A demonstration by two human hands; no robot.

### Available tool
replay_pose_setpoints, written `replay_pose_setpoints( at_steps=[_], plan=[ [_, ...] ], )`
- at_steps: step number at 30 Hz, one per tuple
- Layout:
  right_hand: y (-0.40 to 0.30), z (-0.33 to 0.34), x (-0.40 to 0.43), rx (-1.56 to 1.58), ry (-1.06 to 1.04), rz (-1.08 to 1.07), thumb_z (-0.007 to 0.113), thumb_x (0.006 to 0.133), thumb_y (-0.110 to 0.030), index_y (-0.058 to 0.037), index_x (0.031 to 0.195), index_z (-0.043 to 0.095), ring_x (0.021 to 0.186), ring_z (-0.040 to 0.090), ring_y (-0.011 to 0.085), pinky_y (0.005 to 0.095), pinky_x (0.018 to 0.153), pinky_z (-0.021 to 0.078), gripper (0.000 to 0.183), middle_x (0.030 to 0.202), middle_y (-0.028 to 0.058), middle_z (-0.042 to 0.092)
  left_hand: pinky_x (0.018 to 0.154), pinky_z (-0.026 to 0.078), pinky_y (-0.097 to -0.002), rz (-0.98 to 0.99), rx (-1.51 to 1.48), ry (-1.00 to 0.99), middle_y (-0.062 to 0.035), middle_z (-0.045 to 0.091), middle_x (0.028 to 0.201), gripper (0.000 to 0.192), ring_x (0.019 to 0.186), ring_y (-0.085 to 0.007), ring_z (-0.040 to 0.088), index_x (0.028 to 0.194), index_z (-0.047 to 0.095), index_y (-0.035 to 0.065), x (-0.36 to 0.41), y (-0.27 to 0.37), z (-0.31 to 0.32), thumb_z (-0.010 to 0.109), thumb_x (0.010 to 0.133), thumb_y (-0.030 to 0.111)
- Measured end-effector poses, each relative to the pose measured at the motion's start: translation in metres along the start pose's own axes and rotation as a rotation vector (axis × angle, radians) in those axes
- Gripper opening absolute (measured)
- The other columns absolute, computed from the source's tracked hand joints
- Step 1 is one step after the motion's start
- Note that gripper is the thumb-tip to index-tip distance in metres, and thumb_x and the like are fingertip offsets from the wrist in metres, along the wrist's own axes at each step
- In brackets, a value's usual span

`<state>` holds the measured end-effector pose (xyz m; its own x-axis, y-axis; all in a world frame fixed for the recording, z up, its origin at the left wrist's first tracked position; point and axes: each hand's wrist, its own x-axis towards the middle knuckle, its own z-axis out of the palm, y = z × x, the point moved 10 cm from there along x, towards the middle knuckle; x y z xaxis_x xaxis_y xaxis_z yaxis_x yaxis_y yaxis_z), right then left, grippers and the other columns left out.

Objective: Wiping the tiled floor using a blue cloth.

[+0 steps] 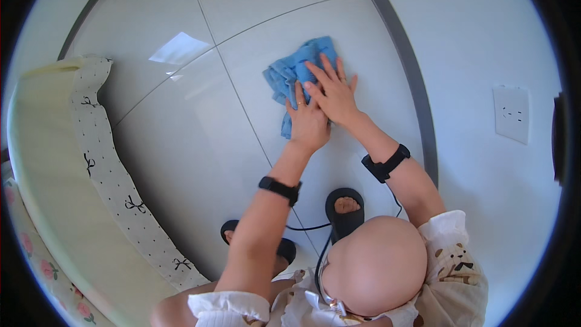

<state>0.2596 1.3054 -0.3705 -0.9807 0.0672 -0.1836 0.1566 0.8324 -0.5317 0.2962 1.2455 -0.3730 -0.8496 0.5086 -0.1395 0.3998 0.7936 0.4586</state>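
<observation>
A crumpled blue cloth lies on the pale glossy floor tiles. My left hand, with a ring on one finger, presses on the cloth's lower part, its fingers spread. Just to the right and further up, my right hand rests flat with spread fingers, partly on the cloth and partly over the edge of my left hand. Neither hand is closed around the cloth. Each forearm wears a black strap with a small device, and a black cable runs down between them.
On the left stands a bed with a pale yellow cover and a white skirt with black bows. A white wall with a dark baseboard and a socket plate is at the right. My black slippers are on the tiles below my hands.
</observation>
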Motion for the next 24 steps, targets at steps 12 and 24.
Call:
replay_pose_setpoints(
  at_steps=[12, 24],
  plan=[
    [-0.028, 0.026, 0.064, -0.329, 0.064, -0.236, 0.067, 0.065, -0.042, -0.0159, 0.135, 0.031, 0.127, 0.004, 0.0531, 0.0725, 0.091, 0.011, 0.083, 0.145, 0.0164, 0.014, 0.093, 0.039, -0.0414, -0.052, -0.029, -0.146, -0.0167, 0.056, 0.114, 0.034, 0.106, -0.033, 0.052, 0.113, 0.054, 0.0031, -0.062, -0.068, -0.127, 0.057, 0.08, 0.006],
    [0.117, -0.076, 0.079, -0.353, 0.238, 0.231, 0.063, 0.066, -0.049, -0.0277, 0.137, 0.024, 0.129, 0.018, 0.0411, 0.0673, 0.092, 0.0205, 0.084, 0.145, 0.0093, 0.016, 0.089, 0.041, -0.0371, -0.358, 0.068, -0.194, -0.0176, 0.055, 0.114, 0.035, 0.105, -0.0344, 0.051, 0.117, 0.051, 0.0038, -0.133, -0.159, -0.174, 0.055, 0.084, 0.015]
  ],
)
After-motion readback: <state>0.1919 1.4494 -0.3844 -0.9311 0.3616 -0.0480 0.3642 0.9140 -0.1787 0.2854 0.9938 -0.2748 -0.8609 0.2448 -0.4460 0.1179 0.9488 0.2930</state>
